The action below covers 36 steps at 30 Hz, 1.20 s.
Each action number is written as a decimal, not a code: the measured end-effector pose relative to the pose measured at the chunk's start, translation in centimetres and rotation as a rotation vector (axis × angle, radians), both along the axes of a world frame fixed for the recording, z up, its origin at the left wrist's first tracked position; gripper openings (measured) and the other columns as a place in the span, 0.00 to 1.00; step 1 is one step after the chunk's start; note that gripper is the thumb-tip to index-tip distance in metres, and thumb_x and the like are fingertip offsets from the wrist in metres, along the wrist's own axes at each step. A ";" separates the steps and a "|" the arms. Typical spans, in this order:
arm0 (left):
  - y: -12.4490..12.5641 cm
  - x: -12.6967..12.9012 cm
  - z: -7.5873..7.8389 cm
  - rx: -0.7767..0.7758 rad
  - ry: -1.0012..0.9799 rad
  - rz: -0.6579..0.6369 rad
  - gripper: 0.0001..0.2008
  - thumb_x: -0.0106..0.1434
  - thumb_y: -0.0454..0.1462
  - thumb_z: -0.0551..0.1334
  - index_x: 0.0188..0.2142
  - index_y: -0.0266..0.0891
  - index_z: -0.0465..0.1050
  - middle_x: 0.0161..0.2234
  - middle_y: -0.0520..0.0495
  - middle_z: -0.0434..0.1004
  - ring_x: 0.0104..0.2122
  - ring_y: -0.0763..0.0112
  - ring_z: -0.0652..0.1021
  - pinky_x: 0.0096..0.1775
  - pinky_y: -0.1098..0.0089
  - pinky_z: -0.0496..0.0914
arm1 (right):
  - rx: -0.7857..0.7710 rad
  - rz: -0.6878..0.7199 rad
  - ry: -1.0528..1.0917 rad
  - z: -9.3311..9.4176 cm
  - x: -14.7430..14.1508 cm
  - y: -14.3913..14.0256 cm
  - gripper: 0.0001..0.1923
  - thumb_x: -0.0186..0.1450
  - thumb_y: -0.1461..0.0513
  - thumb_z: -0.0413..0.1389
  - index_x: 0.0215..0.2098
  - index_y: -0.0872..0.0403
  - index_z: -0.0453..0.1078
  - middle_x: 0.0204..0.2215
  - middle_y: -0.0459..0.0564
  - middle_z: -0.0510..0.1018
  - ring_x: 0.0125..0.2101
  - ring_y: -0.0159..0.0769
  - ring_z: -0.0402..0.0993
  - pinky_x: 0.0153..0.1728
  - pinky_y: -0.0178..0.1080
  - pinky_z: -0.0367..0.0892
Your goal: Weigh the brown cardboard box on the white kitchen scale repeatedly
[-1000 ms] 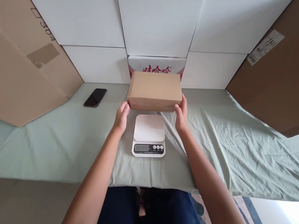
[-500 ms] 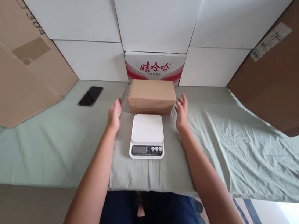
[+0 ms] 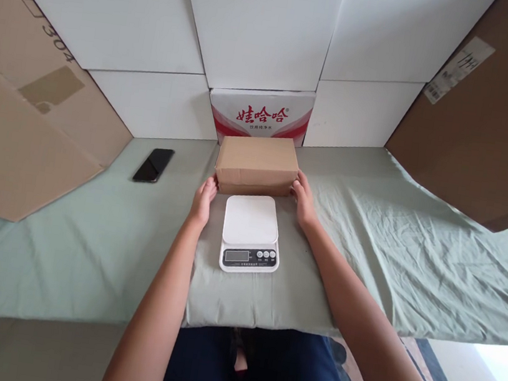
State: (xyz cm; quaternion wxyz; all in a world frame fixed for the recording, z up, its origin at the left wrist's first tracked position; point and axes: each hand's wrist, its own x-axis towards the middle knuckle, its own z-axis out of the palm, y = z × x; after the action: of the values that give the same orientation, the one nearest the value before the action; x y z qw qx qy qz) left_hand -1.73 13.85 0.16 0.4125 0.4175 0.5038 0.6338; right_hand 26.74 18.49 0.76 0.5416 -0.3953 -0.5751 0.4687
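Green sheet (image 3: 86, 242), pale and wrinkled, covers the whole work surface; we see more creases toward the right side. White panels (image 3: 267, 28) form the far wall, stacked like flat cartons. Big brown cardboard sheet (image 3: 21, 132) leans in at left, with "304" written on it. Darker brown cardboard (image 3: 493, 136) leans at right, carrying a white label near its top. Red-and-white printed carton (image 3: 262, 113) stands at the far middle, against the white panels. Black phone (image 3: 153, 164) lies flat on the sheet, left of centre, well apart from our hands. Patterned floor shows at near right, below the sheet's edge.

Brown cardboard box (image 3: 256, 164) sits on the sheet just in front of the printed carton, closed, long side facing us. White kitchen scale (image 3: 250, 232) sits just near of the box, platform bare, display and buttons facing us.

We reach both arms forward, forearms either side of the scale. Our left hand (image 3: 203, 199) touches the box's lower left corner, fingers loosely curled against it. Our right hand (image 3: 302, 200) presses the box's lower right corner, fingers extended along the side. Both hands clasp the box between them; box bottom looks down on the sheet, but we cannot tell for sure.
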 end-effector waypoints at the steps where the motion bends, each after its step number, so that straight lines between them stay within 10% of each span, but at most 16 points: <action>1: -0.1 0.2 -0.1 0.011 0.010 -0.016 0.49 0.57 0.70 0.62 0.62 0.36 0.75 0.68 0.30 0.71 0.72 0.45 0.66 0.71 0.51 0.61 | 0.019 0.019 -0.001 0.1 -0.3 -0.3 0.37 0.69 0.38 0.53 0.71 0.41 0.61 0.74 0.45 0.66 0.74 0.48 0.59 0.75 0.58 0.55; 11: -1.3 0.3 1.4 0.166 0.084 0.036 0.37 0.61 0.61 0.65 0.61 0.40 0.78 0.64 0.36 0.77 0.68 0.48 0.73 0.69 0.53 0.65 | 0.248 -0.032 -0.003 1.5 -0.3 -1.3 0.35 0.69 0.39 0.53 0.70 0.40 0.60 0.71 0.50 0.68 0.69 0.52 0.65 0.71 0.59 0.62; 23: -15.7 1.7 -0.8 0.144 0.098 0.114 0.39 0.64 0.61 0.62 0.64 0.38 0.77 0.65 0.33 0.76 0.70 0.42 0.69 0.70 0.48 0.62 | 0.265 0.000 -0.104 0.1 2.0 -12.3 0.30 0.73 0.42 0.51 0.70 0.35 0.57 0.68 0.50 0.67 0.68 0.53 0.64 0.69 0.60 0.63; 36: -15.7 1.8 -0.8 0.098 0.073 0.088 0.42 0.62 0.63 0.63 0.65 0.38 0.75 0.68 0.32 0.72 0.72 0.40 0.64 0.71 0.45 0.60 | 0.248 -0.004 -0.123 0.3 2.2 -13.0 0.30 0.73 0.43 0.51 0.70 0.37 0.58 0.65 0.53 0.67 0.65 0.53 0.66 0.67 0.60 0.65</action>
State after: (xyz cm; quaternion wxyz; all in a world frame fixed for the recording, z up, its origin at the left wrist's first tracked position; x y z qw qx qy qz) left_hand 0.05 -1.90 -0.64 0.3446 0.4373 0.5048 0.6596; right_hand 28.89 5.54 1.02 0.5509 -0.3546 -0.6599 0.3679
